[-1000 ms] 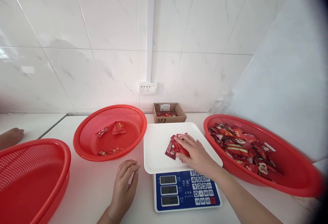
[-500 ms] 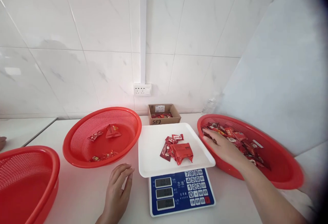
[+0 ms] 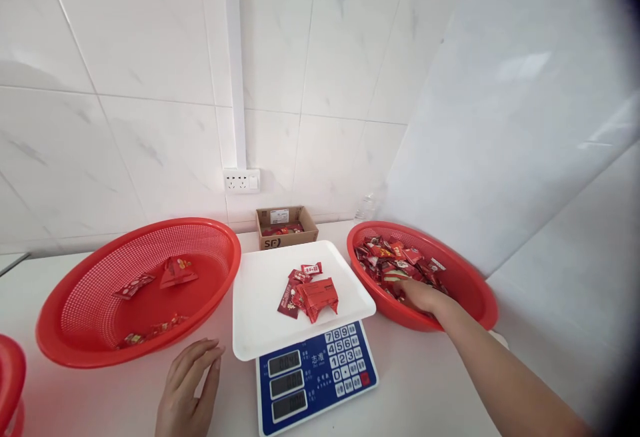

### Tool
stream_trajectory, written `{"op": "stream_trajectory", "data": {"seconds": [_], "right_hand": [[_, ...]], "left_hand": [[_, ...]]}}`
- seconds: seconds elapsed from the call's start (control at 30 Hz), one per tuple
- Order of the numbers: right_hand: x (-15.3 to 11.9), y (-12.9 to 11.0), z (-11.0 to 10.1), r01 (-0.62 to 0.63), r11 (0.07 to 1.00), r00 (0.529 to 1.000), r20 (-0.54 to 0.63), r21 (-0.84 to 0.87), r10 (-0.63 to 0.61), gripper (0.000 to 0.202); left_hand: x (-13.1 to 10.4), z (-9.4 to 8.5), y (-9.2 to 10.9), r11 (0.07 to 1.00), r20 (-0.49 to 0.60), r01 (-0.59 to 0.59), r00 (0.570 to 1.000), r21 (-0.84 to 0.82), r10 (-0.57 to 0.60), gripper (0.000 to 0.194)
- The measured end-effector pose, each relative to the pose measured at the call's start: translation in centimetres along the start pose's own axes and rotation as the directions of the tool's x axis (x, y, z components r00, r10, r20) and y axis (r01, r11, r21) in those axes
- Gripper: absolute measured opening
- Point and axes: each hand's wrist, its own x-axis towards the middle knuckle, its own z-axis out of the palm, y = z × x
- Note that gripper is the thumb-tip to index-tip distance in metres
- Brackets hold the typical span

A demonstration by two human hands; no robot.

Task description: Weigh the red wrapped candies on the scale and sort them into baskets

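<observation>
My right hand (image 3: 419,294) reaches into the right red basket (image 3: 483,297), down among many small red snack packets (image 3: 393,254). Its fingertips are hidden there, so whether they grip a packet does not show. My left hand (image 3: 189,387) hovers or rests left of the scale, fingers loosely bent and thumb apart, with nothing in it. Between the hands stands a digital scale (image 3: 315,380) with a blue keypad panel and a white tray (image 3: 255,290). Several red packets (image 3: 320,296) lie in a small pile on that tray.
At left, another red basket (image 3: 65,297) holds a few packets (image 3: 179,272). The edge of a third red basket (image 3: 10,377) shows at far left. Behind the scale are a cardboard box (image 3: 287,238) with packets inside and a clear plastic item (image 3: 367,207), against the tiled wall.
The view has swung right, so everything sits further left. My right hand has moved from the basket's left rim deeper among its packets. My left hand keeps its pose beside the scale.
</observation>
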Motion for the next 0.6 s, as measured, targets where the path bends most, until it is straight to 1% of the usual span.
{"op": "stream_trajectory", "data": {"seconds": [0.1,0.17,0.3,0.4,0.47,0.53,0.6], "right_hand": [[-0.1,-0.4,-0.1,0.012,1.000,1.000,0.010,0.024,-0.012,0.010],[-0.2,-0.8,-0.4,0.018,0.999,1.000,-0.020,0.040,-0.017,0.006],[-0.3,-1.6,-1.2,-0.006,0.998,0.989,-0.146,0.067,0.016,0.019],[-0.7,-2.1,-2.0,-0.044,0.996,0.966,-0.250,0.084,0.063,0.026],[-1.2,-2.7,-2.5,-0.040,0.995,0.947,-0.313,0.093,0.067,0.029],[-1.7,-4.0,-2.8,0.017,0.989,0.929,-0.369,0.146,0.038,0.031],[-2.3,-6.0,-2.7,0.140,0.961,0.915,-0.402,0.239,-0.033,0.033]], "left_hand": [[-0.1,0.0,-0.1,1.000,0.004,0.002,1.000,0.005,-0.002,0.016],[-0.1,-0.1,-0.1,1.000,0.006,0.007,1.000,0.000,-0.007,0.016],[-0.2,0.0,-0.3,1.000,0.005,0.013,1.000,-0.020,-0.013,0.016],[-0.2,0.1,-0.3,0.999,-0.007,0.021,1.000,-0.035,-0.021,0.016],[-0.1,0.1,-0.2,0.998,-0.009,0.034,0.999,-0.048,-0.034,0.016],[-0.1,0.0,0.0,0.997,-0.008,0.045,0.999,-0.062,-0.045,0.015],[-0.1,0.0,0.1,0.996,0.000,0.056,0.998,-0.070,-0.056,0.015]]}}
